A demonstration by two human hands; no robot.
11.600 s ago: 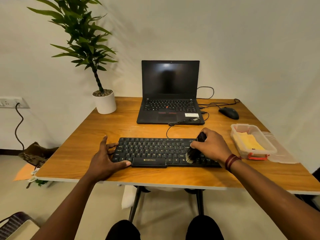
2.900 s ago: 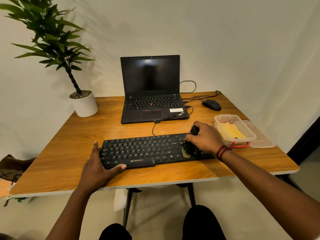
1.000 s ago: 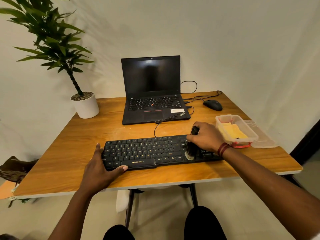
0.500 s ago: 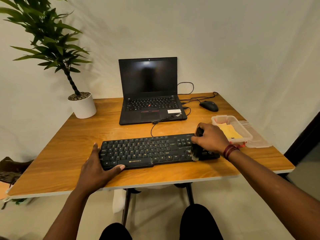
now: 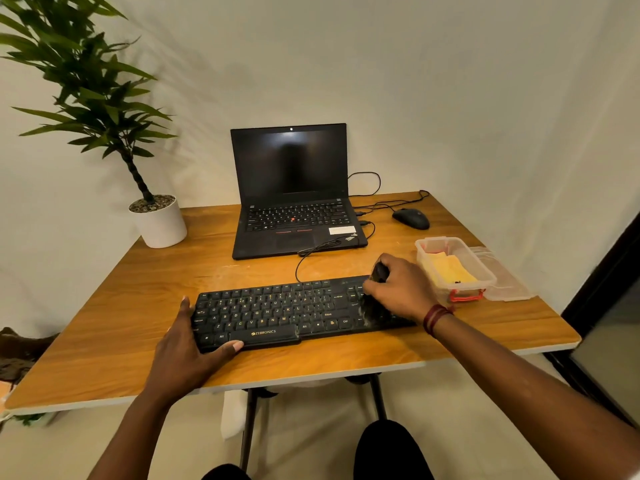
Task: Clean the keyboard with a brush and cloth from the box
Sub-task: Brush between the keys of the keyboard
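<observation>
Our right hand [image 5: 398, 292] grips the brush [image 5: 372, 306], its bristles seemingly on the right end of the keyboard [image 5: 277, 311]. Our left hand [image 5: 187, 344] lies open, bracing the keyboard's left end on the desk [image 5: 104, 323]. The cloth [image 5: 450, 270] sits in the box [image 5: 485, 271].

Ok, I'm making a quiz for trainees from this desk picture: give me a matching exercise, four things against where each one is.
Things:
1. brush
2. cloth
3. mouse
4. plant

Places:
A. far left corner of the table
B. in the right hand, on the keyboard
C. right of the laptop
D. inside the clear box

Pairs: 1-B, 2-D, 3-C, 4-A
</observation>
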